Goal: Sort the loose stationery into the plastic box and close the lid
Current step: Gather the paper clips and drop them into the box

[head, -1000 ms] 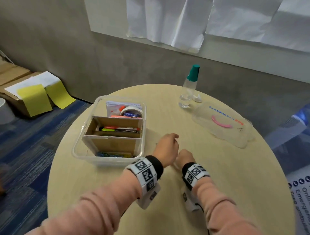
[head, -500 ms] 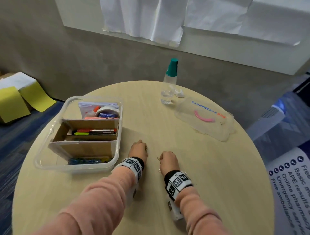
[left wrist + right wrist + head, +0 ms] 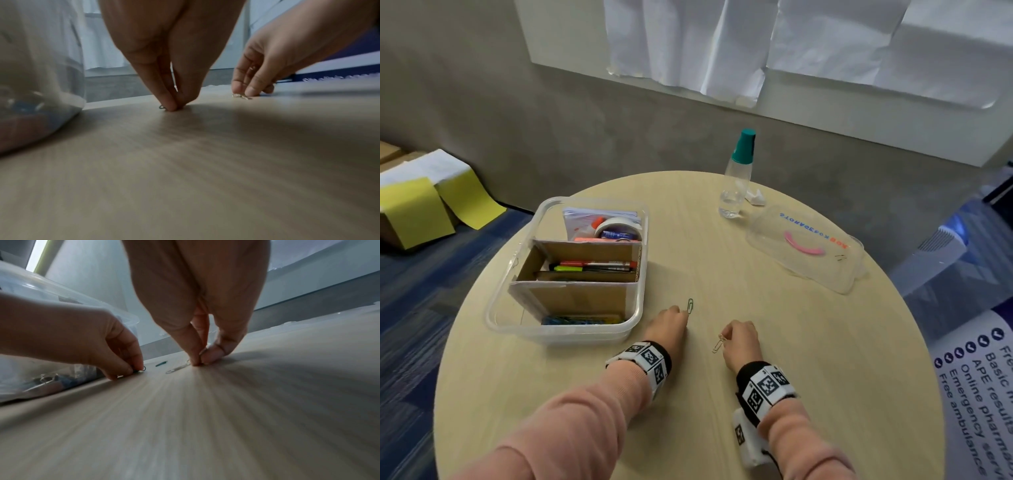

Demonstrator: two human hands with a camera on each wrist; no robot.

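Right hand [image 3: 739,339], lower centre: grip pinching a gold paper clip [image 3: 719,343] flat on the counter [image 3: 825,342]. Left hand [image 3: 666,325], just left: grip pinching a green paper clip [image 3: 690,306] at its fingertips. Plastic box [image 3: 500,308], centre left: open, pens and tape inside. Lid [image 3: 804,250], upper right, well apart from the box. Bottle [image 3: 736,178] beyond.

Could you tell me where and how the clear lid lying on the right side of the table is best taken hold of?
The clear lid lies flat on the table, apart from the bottle and the plastic box. Its pink handle looks shallow, so the long edges seem better: probably come from above and grip both, one hand each, once the right hand and left hand drop their paper clips.
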